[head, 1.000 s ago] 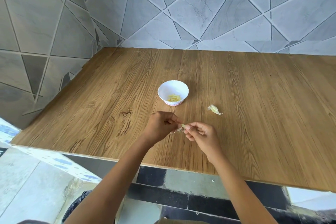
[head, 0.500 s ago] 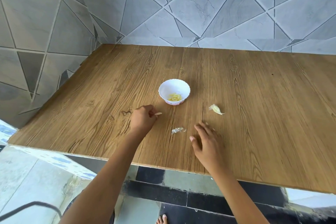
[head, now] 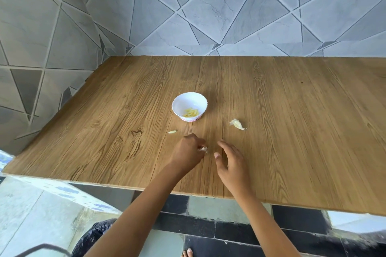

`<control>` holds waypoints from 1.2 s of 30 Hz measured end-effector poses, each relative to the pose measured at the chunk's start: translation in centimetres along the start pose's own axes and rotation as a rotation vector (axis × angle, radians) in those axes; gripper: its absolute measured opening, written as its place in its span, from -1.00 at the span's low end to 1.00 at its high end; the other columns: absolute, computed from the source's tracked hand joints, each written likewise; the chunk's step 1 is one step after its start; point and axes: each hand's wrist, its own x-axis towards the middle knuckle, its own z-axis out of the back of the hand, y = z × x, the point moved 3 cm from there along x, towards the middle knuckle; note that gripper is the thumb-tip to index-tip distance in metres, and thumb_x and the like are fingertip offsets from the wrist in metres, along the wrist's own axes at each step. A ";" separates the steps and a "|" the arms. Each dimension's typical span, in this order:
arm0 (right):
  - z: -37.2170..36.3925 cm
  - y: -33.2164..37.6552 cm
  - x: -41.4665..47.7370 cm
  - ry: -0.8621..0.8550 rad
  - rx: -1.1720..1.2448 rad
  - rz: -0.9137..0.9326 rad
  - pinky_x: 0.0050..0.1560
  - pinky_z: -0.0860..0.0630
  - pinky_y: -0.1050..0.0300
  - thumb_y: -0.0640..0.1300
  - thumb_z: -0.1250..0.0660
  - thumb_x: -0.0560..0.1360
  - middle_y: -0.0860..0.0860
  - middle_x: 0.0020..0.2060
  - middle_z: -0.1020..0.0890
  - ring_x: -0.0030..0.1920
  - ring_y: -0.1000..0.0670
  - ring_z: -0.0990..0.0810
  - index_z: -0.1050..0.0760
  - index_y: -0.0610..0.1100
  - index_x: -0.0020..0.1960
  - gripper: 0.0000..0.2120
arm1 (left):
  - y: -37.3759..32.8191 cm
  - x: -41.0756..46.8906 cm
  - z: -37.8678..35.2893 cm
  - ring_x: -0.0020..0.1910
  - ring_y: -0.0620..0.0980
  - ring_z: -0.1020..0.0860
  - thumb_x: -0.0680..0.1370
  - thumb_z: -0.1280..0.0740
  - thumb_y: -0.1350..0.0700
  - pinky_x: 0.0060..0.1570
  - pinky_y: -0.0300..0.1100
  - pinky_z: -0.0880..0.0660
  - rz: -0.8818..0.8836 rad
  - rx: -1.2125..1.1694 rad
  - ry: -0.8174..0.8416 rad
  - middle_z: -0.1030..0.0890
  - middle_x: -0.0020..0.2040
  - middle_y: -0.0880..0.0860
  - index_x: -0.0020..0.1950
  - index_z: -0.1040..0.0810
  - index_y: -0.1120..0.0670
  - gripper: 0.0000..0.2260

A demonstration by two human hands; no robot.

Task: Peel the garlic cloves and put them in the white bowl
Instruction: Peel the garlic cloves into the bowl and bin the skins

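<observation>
A small white bowl (head: pixel 189 105) with several peeled yellow cloves inside stands in the middle of the wooden table (head: pixel 292 131). One peeled clove (head: pixel 172 131) lies bare on the wood, left of and nearer than the bowl. An unpeeled garlic clove (head: pixel 237 124) lies to the bowl's right. My left hand (head: pixel 187 152) pinches a scrap of white garlic skin (head: pixel 203 149) on the table surface. Just right of that scrap my right hand (head: pixel 231 162) hovers with relaxed, spread fingers and holds nothing.
Grey tiled walls (head: pixel 208 10) close off the table at the back and left. The table's front edge (head: pixel 146 189) runs just below my wrists. A dark bag (head: pixel 96 233) sits on the floor beneath, and toes (head: pixel 187 253) show at the bottom.
My left hand set the peeled clove down on the wood, then moved right and pinched the loose skin. My right hand let go and stayed open beside it.
</observation>
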 end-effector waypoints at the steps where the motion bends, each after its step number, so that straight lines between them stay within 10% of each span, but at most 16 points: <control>1: 0.1 0.0 0.0 -0.013 0.029 -0.006 0.24 -0.45 0.08 -0.23 -0.32 0.52 -0.08 0.19 -0.58 0.23 -0.06 -0.52 -0.51 -0.22 0.25 -0.70 | -0.2 0.1 -0.1 -0.12 0.02 -0.59 0.48 -0.35 0.21 -0.12 -0.17 -0.50 -0.002 0.023 -0.003 -0.61 -0.03 0.10 0.00 -0.68 0.10 -0.85; 11: 1.6 0.2 0.3 0.008 0.504 -0.233 0.20 -0.43 0.32 -0.24 -0.21 0.59 0.10 0.16 -0.56 0.16 0.23 -0.53 -0.49 -0.13 0.26 -0.73 | -1.3 1.0 -0.3 -0.22 0.03 -0.59 0.44 -0.28 0.34 -0.20 -0.16 -0.51 0.030 0.087 0.012 -0.65 -0.16 0.11 -0.12 -0.65 0.17 -0.83; 16: 1.4 1.4 1.5 0.092 1.181 -0.742 0.30 -0.40 0.13 -0.16 -0.10 0.64 -0.04 0.11 -0.58 0.18 0.03 -0.53 -0.49 -0.15 0.15 -0.78 | -1.1 1.1 2.7 -0.27 -0.08 -0.57 0.42 -0.41 0.32 -0.11 -0.19 -0.55 0.117 -0.417 -0.009 -0.65 -0.26 0.07 -0.19 -0.66 0.09 -0.86; 20: 0.8 2.6 2.1 0.045 1.607 -1.084 0.15 -0.50 0.03 -0.12 -0.10 0.64 -0.16 -0.10 -0.61 -0.01 -0.07 -0.59 -0.49 -0.31 0.02 -0.71 | -4.7 0.3 3.1 -0.23 -0.09 -0.61 0.45 -0.35 0.30 -0.12 -0.23 -0.54 -0.076 -0.267 0.121 -0.69 -0.19 0.03 -0.07 -0.69 0.11 -0.84; 25: 1.2 2.9 2.1 -0.071 1.643 -1.201 -0.44 -0.54 0.25 -0.24 -0.15 0.59 -0.05 -0.56 -0.55 -0.53 0.05 -0.58 -0.43 -0.24 -0.30 -0.71 | -5.8 -0.2 1.6 -0.19 0.01 -0.63 0.41 -0.24 0.18 -0.11 -0.08 -0.54 -0.163 -0.055 0.144 -0.70 -0.15 0.05 -0.03 -0.70 0.07 -0.73; 33: 1.5 3.2 2.1 -0.080 1.695 -1.210 -0.60 -0.42 0.34 -0.32 -0.09 0.57 -0.04 -0.60 -0.51 -0.62 0.08 -0.50 -0.39 -0.23 -0.32 -0.70 | -6.9 -0.8 1.6 -0.15 0.00 -0.59 0.45 -0.38 0.12 -0.17 -0.08 -0.53 -0.169 0.097 -0.028 -0.61 -0.10 -0.03 -0.09 -0.64 0.01 -0.92; 36: 1.4 2.9 2.1 -0.046 1.756 -1.187 -0.39 -0.61 0.17 -0.22 -0.07 0.63 -0.16 -0.40 -0.63 -0.31 -0.04 -0.62 -0.50 -0.33 -0.19 -0.66 | -5.8 -0.3 2.2 -0.20 0.00 -0.59 0.44 -0.36 0.20 -0.16 -0.07 -0.54 -0.134 -0.039 -0.067 -0.64 -0.12 0.00 -0.09 -0.68 0.04 -0.87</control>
